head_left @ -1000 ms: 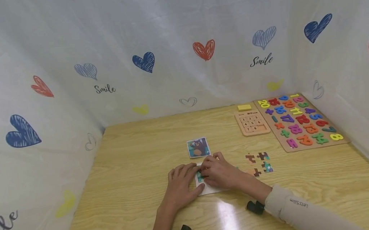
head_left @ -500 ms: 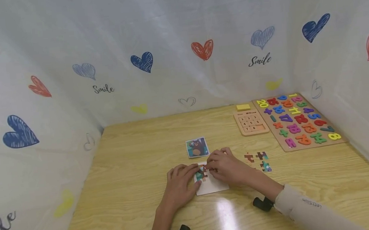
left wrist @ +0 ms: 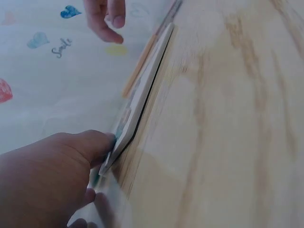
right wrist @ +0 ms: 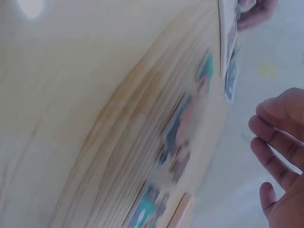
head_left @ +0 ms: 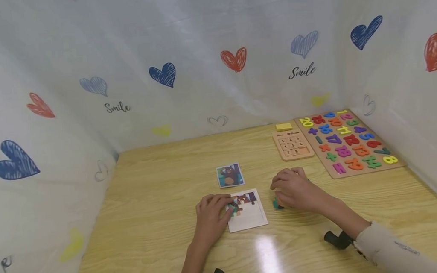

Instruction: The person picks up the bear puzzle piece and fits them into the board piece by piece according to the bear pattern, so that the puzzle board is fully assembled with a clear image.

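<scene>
A square white puzzle board [head_left: 247, 220] lies flat on the table, with joined pieces [head_left: 242, 199] of a bear picture along its top and left side. My left hand [head_left: 209, 216] rests at its left edge, fingertips over the upper corner; in the left wrist view the thumb [left wrist: 102, 142] touches the board's rim. Right of the board, my right hand [head_left: 297, 190] hovers over loose jigsaw pieces, its fingers loosely bent with nothing between them in the right wrist view. A teal piece [head_left: 277, 204] shows beside its fingertips; the hand hides others, though several pieces [right wrist: 178, 133] appear in the right wrist view.
A bear picture card [head_left: 230, 176] lies just behind the board. Farther back right are a wooden number slide puzzle [head_left: 293, 145], a yellow block [head_left: 284, 127] and a board of colourful numbers [head_left: 348, 143]. A white curtain with hearts [head_left: 180, 41] surrounds the wooden table [head_left: 149, 193].
My right hand has left the puzzle board and moved right to the loose pieces. A dark purple piece now shows at the board's upper right. The left hand has stayed on the board's edge.
</scene>
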The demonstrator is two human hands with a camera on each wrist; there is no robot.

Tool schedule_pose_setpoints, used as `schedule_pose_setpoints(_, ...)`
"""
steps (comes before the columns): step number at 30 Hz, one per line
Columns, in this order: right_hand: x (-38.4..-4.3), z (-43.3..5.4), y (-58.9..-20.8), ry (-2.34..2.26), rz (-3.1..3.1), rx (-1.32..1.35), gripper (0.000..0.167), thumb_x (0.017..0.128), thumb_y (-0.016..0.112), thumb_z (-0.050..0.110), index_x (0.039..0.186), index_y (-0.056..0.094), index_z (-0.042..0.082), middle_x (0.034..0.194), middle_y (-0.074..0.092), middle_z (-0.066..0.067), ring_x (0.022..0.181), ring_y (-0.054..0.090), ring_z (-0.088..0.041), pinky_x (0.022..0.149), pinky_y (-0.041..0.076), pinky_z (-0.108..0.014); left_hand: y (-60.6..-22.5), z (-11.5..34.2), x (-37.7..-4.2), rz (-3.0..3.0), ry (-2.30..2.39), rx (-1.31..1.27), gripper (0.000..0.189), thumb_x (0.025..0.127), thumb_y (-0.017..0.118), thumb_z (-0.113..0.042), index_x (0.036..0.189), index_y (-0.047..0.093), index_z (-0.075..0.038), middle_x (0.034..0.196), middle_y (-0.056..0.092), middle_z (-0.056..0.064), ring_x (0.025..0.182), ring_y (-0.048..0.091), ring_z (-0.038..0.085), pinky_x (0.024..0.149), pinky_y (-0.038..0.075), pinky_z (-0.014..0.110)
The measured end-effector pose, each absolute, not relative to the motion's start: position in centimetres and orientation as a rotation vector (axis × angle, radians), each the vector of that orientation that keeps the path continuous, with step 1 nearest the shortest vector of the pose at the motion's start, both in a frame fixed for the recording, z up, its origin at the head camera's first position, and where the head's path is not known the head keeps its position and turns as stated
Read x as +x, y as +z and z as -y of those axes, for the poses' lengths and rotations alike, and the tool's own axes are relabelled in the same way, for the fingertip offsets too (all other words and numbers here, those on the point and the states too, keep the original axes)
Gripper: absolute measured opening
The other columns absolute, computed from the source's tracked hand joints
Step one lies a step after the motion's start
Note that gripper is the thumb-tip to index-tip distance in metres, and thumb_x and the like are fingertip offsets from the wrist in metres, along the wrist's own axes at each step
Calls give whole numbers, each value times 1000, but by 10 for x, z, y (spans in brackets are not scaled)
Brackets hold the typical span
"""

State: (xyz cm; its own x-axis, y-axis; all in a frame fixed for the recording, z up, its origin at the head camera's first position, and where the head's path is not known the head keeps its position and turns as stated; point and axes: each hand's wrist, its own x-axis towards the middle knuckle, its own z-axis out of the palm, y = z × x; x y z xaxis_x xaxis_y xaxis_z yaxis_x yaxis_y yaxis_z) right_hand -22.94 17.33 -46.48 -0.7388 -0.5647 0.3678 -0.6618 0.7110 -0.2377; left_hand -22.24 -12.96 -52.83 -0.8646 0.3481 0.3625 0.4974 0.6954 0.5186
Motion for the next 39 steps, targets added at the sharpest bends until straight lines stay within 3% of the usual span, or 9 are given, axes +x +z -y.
schedule_pose_setpoints(6, -235, -199, -469, 532, 2661, 888, 12, 85, 77, 6, 96, 75, 12, 100, 68, -1, 99, 59, -26, 86, 33, -56, -527, 134, -221, 2683, -906, -664, 21, 96, 69, -26, 116, 72, -22, 127, 64, -6, 121, 46, 27, 99, 30, 56)
schedule_pose_setpoints(18, -239, -226, -481, 462, 2817, 762, 18, 84, 81, 16, 101, 75, 13, 105, 70, -4, 105, 59, -32, 89, 33, -61, -529, 134, -219, 2664, -936, -671, 15, 95, 70, -25, 110, 73, -24, 128, 63, -6, 121, 46, 27, 99, 29, 56)
schedule_pose_setpoints(26, -242, -230, -486, 546, 2860, 778, 20, 85, 81, 16, 104, 75, 18, 106, 70, 2, 104, 59, -27, 87, 30, -56, -529, 132, -220, 2667, -934, -669, 15, 95, 70, -25, 110, 73, -24, 128, 63, -7, 121, 46, 27, 99, 29, 55)
schedule_pose_setpoints(39, -244, -229, -485, 490, 2795, 839, 19, 81, 81, 9, 97, 74, 14, 97, 70, 2, 95, 60, -24, 85, 32, -52, -528, 128, -222, 2671, -925, -669, 15, 95, 71, -26, 110, 73, -25, 127, 63, -8, 121, 46, 27, 98, 30, 55)
